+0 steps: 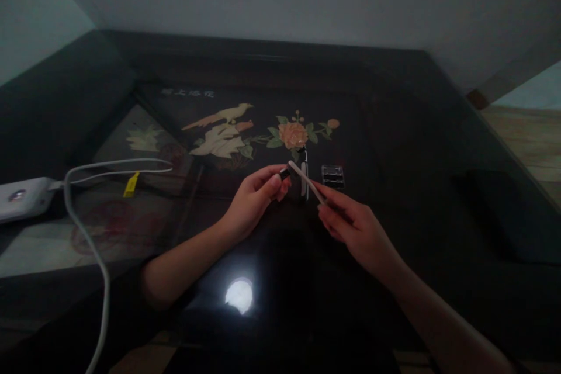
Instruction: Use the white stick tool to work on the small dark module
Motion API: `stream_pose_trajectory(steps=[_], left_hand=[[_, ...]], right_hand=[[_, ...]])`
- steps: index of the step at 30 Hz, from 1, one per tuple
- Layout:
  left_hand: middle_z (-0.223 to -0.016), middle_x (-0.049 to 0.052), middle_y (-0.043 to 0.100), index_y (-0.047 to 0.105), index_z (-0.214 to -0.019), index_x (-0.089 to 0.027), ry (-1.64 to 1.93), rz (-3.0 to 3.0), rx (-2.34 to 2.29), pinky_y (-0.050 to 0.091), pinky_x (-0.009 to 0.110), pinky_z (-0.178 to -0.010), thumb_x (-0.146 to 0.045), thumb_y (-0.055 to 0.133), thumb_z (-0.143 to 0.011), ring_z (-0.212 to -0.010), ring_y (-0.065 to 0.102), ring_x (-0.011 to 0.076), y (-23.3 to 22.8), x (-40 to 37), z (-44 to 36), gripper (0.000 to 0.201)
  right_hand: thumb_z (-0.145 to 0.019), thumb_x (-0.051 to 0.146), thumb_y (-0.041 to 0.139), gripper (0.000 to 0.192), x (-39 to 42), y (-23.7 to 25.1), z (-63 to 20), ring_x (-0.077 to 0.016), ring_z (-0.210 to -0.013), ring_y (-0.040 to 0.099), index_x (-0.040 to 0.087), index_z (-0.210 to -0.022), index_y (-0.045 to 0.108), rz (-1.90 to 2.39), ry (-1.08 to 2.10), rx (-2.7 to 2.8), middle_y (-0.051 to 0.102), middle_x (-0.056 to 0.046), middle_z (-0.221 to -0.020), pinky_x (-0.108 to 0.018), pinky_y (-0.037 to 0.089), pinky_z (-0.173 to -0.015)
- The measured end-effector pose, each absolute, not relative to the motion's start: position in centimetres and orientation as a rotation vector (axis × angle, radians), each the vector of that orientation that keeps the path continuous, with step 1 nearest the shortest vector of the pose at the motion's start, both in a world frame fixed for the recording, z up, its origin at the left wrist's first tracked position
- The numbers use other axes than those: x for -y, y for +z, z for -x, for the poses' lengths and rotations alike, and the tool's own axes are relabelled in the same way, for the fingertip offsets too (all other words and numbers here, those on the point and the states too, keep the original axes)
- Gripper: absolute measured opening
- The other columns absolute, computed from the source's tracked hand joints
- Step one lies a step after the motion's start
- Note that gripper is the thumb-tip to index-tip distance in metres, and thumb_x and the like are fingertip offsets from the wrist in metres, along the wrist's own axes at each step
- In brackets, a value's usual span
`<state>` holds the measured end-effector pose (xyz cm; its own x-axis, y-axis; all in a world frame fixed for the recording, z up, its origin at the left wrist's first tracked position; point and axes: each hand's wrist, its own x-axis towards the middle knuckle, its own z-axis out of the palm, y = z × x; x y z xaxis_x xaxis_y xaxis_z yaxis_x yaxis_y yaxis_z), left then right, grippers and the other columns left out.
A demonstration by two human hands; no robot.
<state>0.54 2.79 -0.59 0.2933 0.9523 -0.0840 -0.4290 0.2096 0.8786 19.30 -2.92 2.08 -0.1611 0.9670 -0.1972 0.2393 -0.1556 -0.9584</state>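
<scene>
My left hand [263,188] is closed, with a small black piece [284,174] pinched between thumb and fingers. In my right hand [344,214] is a slim pale stick [307,181], which slants up and to the left. The stick's rounded far end is right by the black piece; whether they touch I cannot tell. Just behind the stick, a narrow white and dark object [304,172] lies on the table, partly hidden. Right of it sits a small black case [333,176] with compartments and clear edges.
The dark glossy table [394,128] bears a bird-and-flower picture [291,134]. At the left lie a white device [24,198], its white cable [94,245] and a yellow tag [131,184]. A dark flat object [512,216] is at the right.
</scene>
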Motion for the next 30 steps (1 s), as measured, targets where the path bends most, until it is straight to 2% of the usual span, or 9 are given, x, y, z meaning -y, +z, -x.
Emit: stream_pose_trajectory(steps=[3,8,30], left_hand=[[-0.074,0.001,0.06,0.073,-0.096,-0.014,1.091,-0.783,-0.714,0.038,0.021,-0.061,-0.046,0.082,-0.066,-0.067,0.049,0.0096,-0.33,-2.48,-0.81,0.044],[-0.072,0.001,0.059,0.073,-0.097,-0.014,1.091,-0.751,-0.714,0.038,0.021,-0.061,-0.044,0.082,-0.067,-0.065,0.048,0.0091,-0.52,-2.39,-0.81,0.043],[-0.071,0.0,0.058,0.073,-0.097,-0.012,1.094,-0.717,-0.738,0.038,0.02,-0.06,-0.044,0.083,-0.066,-0.065,0.047,0.0083,-0.22,-2.37,-1.04,0.046]], right_hand=[[-0.09,0.028,0.052,0.048,2.91,2.19,-19.14,-0.0064,-0.051,0.037,0.017,-0.137,0.054,1.368,1.472,1.338,0.044,0.004,-0.066,-0.021,0.031,-0.045],[-0.089,0.027,0.053,0.049,2.91,2.32,-19.14,-0.0054,-0.05,0.034,0.016,-0.137,0.054,1.348,1.508,1.28,0.042,0.005,-0.066,-0.02,0.026,-0.043],[-0.089,0.031,0.055,0.047,2.91,1.76,-19.11,-0.008,-0.055,0.04,0.023,-0.135,0.057,1.422,1.469,1.308,0.046,0.003,-0.069,-0.021,0.034,-0.049]])
